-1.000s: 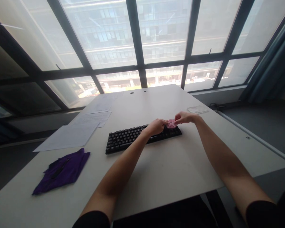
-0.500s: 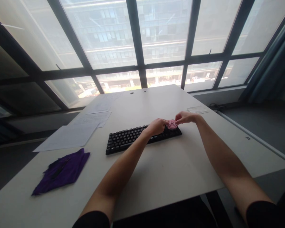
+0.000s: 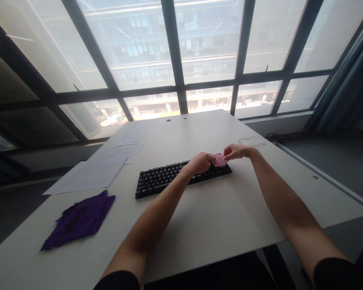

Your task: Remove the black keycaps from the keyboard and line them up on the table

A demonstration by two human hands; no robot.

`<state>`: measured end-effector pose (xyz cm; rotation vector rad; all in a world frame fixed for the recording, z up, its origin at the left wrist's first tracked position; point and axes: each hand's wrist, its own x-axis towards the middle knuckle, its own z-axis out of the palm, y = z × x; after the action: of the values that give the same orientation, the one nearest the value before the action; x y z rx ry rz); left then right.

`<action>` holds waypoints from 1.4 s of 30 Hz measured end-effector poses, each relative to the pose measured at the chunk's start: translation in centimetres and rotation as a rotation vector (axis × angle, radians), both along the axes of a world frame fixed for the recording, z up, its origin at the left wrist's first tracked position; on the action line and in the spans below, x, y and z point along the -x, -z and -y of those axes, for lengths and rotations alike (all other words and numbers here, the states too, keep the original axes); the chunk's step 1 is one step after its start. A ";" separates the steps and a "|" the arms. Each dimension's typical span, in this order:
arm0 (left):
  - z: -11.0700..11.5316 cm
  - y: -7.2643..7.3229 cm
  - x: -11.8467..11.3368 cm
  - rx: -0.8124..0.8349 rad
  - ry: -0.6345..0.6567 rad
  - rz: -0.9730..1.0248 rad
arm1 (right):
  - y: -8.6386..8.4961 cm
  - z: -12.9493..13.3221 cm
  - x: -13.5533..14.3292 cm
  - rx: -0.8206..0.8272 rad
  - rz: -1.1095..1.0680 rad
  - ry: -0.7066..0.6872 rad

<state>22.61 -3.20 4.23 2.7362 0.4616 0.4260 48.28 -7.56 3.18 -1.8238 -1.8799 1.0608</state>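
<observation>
Over the right end of a black keyboard [image 3: 160, 177], a round pink disc with pale concentric rings [image 3: 220, 160] is held between my hands. My left hand [image 3: 201, 163] pinches its left edge, with the wrist and forearm crossing above the keys. At the upper right edge of the disc, my right hand [image 3: 236, 151] has its thumb and fingers closed on it. Some keys are hidden beneath the disc and my left hand. Whether the disc touches the keys, I cannot tell.
A folded purple cloth [image 3: 81, 219] with a dark strip on it lies at the left of the white table [image 3: 218, 209]. Paper sheets [image 3: 90, 171] spread along the left edge. A thin clear packet [image 3: 252, 141] is beyond my right hand. Windows stand behind.
Both hands keep their hold on the pink disc, which now shows slightly more face-on. The whole view has shifted down a little.
</observation>
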 end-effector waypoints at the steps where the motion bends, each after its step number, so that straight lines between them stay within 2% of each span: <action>1: 0.1 0.0 -0.1 -0.015 -0.004 -0.001 | -0.1 0.1 0.0 0.018 0.001 -0.002; 6: 0.3 0.4 -0.5 -0.100 -0.051 -0.030 | 0.2 -0.1 -0.2 0.087 0.028 0.001; 13: 0.3 0.8 -0.8 -0.143 -0.035 -0.068 | 1.3 -0.9 -1.1 0.073 0.032 0.008; 24: 0.3 0.6 -0.6 -0.134 -0.020 -0.071 | 0.9 -0.6 -0.7 0.096 0.033 0.013; 29: 0.4 0.3 -0.6 -0.104 -0.038 -0.087 | 0.7 -0.6 -0.6 0.090 0.063 0.008; 34: 0.6 -0.7 -0.1 -0.102 -0.031 -0.095 | 0.2 -0.4 -0.2 0.028 0.056 -0.034; 37: 0.6 -1.2 0.1 -0.100 -0.014 -0.107 | 0.3 -0.4 -0.1 0.092 0.041 -0.043; 42: 0.6 -1.0 0.0 -0.084 0.013 -0.135 | 0.5 -0.7 -0.2 0.096 0.075 -0.048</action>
<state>22.64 -3.83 5.24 2.8593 0.4702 0.2645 48.44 -6.87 2.68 -1.9055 -1.9561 1.1323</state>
